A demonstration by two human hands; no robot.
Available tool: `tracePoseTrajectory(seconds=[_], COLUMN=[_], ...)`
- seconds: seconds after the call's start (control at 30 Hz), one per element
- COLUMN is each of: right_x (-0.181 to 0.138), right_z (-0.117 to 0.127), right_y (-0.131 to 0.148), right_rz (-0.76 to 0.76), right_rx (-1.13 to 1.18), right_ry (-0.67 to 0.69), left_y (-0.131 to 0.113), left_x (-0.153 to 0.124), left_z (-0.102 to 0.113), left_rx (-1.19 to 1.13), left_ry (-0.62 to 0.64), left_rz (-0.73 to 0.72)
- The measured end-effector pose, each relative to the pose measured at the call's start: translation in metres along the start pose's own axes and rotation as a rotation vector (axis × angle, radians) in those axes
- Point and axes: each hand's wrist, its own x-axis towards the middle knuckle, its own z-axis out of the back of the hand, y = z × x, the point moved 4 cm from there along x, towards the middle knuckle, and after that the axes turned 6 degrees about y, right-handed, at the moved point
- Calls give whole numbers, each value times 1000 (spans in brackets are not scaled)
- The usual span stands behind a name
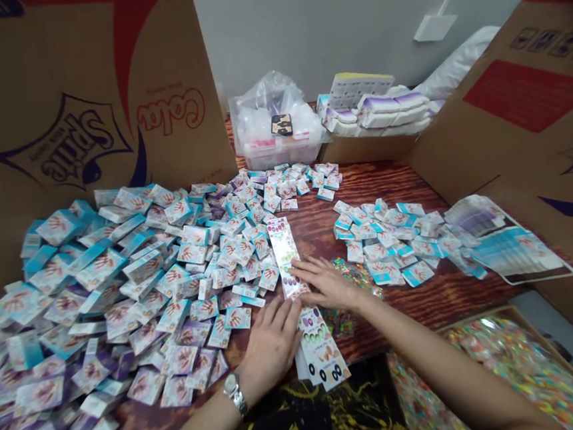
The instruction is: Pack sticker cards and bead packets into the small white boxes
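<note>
A clear plastic storage bin at the back of the wooden table holds crumpled clear plastic bags and a small dark card; its pink-edged contents lower down are hard to make out; to its right, a cardboard box carries stacks of white-and-purple packs, with a perforated sheet leaning on top; a shallow tray at lower right, cut off by the frame, is full of multicoloured glittery sheets in plastic; printed cardboard panels stand around the table; small white-and-blue packets printed with hands lie in a big heap on the left and a smaller heap on the right; a fan of printed sheets lies beyond the right heap; a loose glittery sheet is partly hidden under the right hand; that hand is open, fingers spread, pressing flat on the upper end of a long printed sticker strip; the strip lies between the heaps, its lower end near the table edge; the left hand, wearing a metal wristwatch, is also open, fingertips touching the strip's edge; neither hand grips anything.
</note>
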Motion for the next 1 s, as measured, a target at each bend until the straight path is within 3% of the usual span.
tracePoseTrajectory(seconds=[0.2, 0.3, 0.4, 0.5, 0.57, 0.67, 0.77, 0.83, 0.9, 1.0], right_x=[1, 2, -4, -21, -37, -59, -73, -74, -69, -56], right_z=[-3, -5, 10, 42, 61, 67, 62, 63, 70, 78], right_y=[6, 9, 13, 25, 43, 80, 103, 101, 88, 66], right_rz=[-24, 1, 35, 41, 126, 365, 486, 421, 259, 57], right_rx=[-53, -83, -48, 34, 61, 47, 110, 208, 284, 317], right_ry=[-116, -209, -311, -472, -508, -370, -239, -251, -353, -489], left_y=[17, 17, 10, -2, -10, -9, -1, 2, 2, -8], left_x=[5, 8, 4, 3, 8, 21, 31, 32, 31, 26], left_z=[-3, 2, 13, 16, 19, 27, 29, 30, 35, 41], left_rx=[-323, -449, -652, -1204, -1649, -2018, -1966, -1797, -1548, -1200], left_ry=[-87, -164, -194, 7, 100, 10, -69, -95, -87, 49], left_rz=[213, 258, 345, 457, 507, 575, 689, 674, 538, 264])
